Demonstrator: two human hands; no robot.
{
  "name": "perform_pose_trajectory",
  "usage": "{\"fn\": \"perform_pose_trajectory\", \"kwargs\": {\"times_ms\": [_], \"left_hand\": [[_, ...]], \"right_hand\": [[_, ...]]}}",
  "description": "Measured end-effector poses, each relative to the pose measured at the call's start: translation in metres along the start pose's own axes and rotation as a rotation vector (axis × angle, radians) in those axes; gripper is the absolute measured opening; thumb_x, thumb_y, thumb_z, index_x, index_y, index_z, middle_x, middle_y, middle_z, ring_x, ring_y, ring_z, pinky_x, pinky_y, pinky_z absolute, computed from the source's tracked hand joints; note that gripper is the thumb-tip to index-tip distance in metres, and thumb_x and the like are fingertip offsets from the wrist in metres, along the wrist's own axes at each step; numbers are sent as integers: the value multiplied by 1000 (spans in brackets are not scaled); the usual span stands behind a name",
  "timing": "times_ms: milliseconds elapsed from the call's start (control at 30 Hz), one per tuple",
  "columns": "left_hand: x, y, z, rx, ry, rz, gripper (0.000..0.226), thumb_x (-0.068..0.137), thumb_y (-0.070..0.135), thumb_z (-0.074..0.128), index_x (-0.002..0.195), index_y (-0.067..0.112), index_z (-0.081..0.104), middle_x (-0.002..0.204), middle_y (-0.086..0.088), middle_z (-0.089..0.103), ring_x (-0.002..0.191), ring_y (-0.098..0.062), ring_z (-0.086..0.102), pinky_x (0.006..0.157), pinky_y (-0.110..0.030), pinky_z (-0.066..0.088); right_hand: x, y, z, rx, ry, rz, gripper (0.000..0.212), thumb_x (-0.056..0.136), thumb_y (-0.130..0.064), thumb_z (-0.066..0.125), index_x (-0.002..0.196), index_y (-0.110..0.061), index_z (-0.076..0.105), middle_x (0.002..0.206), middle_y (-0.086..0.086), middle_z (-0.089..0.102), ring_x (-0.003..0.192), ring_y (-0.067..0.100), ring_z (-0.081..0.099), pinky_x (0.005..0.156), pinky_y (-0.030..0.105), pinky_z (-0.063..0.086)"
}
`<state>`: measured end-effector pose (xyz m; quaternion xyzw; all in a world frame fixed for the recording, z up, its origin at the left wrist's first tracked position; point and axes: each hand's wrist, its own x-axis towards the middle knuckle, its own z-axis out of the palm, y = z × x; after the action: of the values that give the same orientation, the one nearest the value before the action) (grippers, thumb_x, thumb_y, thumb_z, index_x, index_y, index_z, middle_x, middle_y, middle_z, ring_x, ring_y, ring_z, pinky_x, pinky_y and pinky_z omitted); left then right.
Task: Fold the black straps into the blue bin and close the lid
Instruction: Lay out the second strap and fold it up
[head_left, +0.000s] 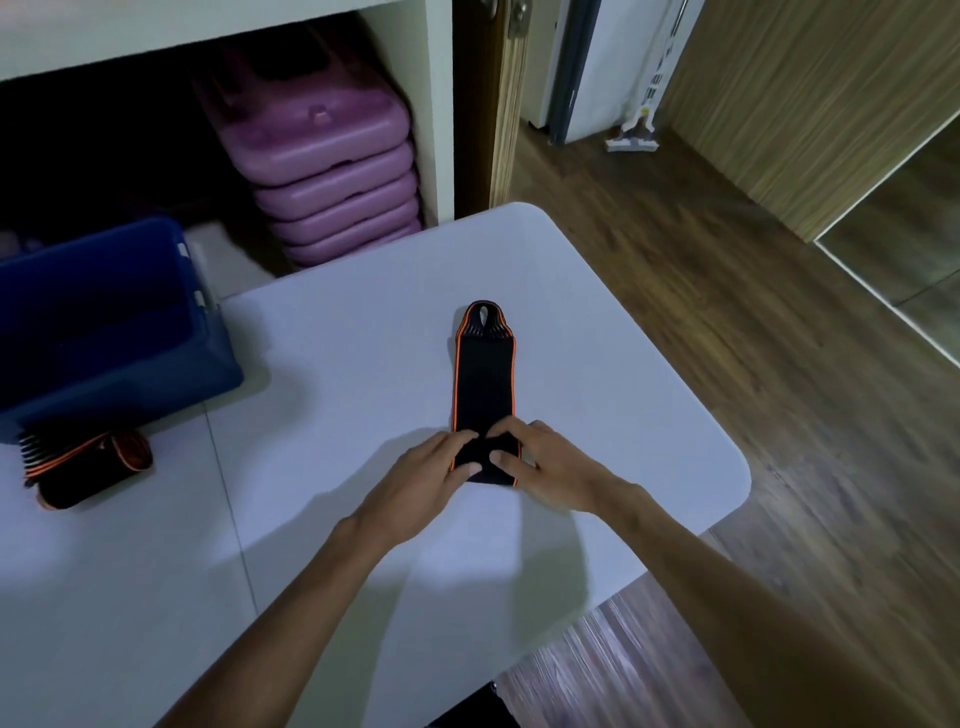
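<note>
A black strap (483, 379) with orange edging lies flat on the white table (363, 519), its looped end pointing away from me. My left hand (426, 480) and my right hand (545, 462) both pinch its near end, which is rolled or folded over under my fingers. The open blue bin (104, 332) stands at the table's far left; I cannot see what is inside, and no lid is in view. A second black strap (85, 465), rolled up with orange trim, lies just in front of the bin.
Stacked purple plastic cases (332, 171) sit in a white cabinet beyond the table. Wooden floor runs to the right, with a mop (636, 132) leaning by the door. The table's rounded right corner (727, 467) is close to my right hand.
</note>
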<state>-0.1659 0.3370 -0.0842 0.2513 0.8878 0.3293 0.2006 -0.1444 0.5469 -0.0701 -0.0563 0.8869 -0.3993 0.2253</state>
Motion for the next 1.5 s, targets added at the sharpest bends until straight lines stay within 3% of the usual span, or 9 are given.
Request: {"fn": "perform_pose_trajectory", "kwargs": {"times_ms": [133, 300, 567, 700, 833, 967, 1033, 1333, 1500], "left_hand": [[17, 3, -1, 3, 4, -39, 41, 101, 34, 38, 137, 16, 46, 111, 4, 51, 103, -10, 47, 94, -23, 39], [33, 7, 1, 50, 80, -72, 26, 99, 29, 43, 110, 13, 61, 99, -3, 62, 95, -18, 53, 82, -29, 43], [34, -2, 7, 261, 248, -107, 21, 92, 32, 57, 91, 12, 57, 86, -7, 59, 84, -27, 52, 74, -37, 47], [33, 1, 14, 361, 320, -9, 6, 88, 19, 62, 93, 18, 59, 97, -1, 56, 83, -22, 54, 67, -37, 51], [24, -7, 9, 299, 250, 137, 22, 89, 10, 57, 110, 18, 60, 108, 5, 59, 94, -16, 57, 79, -35, 52], [10, -16, 1, 187, -10, 153, 55, 86, 47, 60, 132, 22, 42, 126, 10, 41, 93, -9, 52, 86, -25, 46], [11, -20, -2, 145, -50, 158, 54, 88, 44, 60, 134, 23, 40, 126, 12, 41, 95, -10, 55, 84, -30, 49], [38, -13, -13, -142, 64, -83, 30, 94, 46, 47, 118, 28, 50, 97, 3, 62, 88, -12, 61, 79, -33, 52], [50, -9, 0, -98, 253, -124, 32, 92, 39, 56, 113, 15, 60, 85, -1, 57, 77, -15, 55, 72, -28, 46]], "right_hand": [[2, 7, 10, 58, 161, 28, 24, 96, -31, 54, 117, -21, 60, 101, -5, 56, 81, 2, 56, 72, 11, 41], [14, 8, 10, -40, 197, 55, 26, 96, -26, 53, 119, -17, 62, 97, -4, 52, 85, 8, 49, 71, 8, 33], [14, 8, 25, -23, 349, 13, 28, 95, -26, 57, 122, -18, 56, 116, -1, 44, 97, 15, 51, 84, 24, 44], [5, 8, 35, -481, 551, -107, 24, 89, -33, 61, 103, -15, 66, 111, 3, 60, 91, 24, 58, 64, 37, 54], [-8, 25, 40, -664, 419, -189, 61, 82, -57, 61, 124, -13, 61, 122, 3, 62, 104, 24, 58, 71, 37, 52], [-6, 31, 30, -601, 401, -259, 42, 86, -33, 61, 122, -12, 62, 114, 0, 66, 102, 23, 60, 72, 37, 52], [-3, 28, 22, -533, 344, -281, 38, 90, -33, 52, 122, -13, 60, 108, -2, 67, 102, 20, 56, 75, 34, 50], [26, 16, -4, -2, 165, 13, 23, 99, -38, 40, 120, -31, 45, 99, -3, 55, 105, 10, 41, 79, 24, 37], [39, 19, -2, -54, 191, 65, 30, 101, -33, 41, 125, -22, 55, 106, -6, 46, 107, 17, 37, 93, 27, 33]]}}
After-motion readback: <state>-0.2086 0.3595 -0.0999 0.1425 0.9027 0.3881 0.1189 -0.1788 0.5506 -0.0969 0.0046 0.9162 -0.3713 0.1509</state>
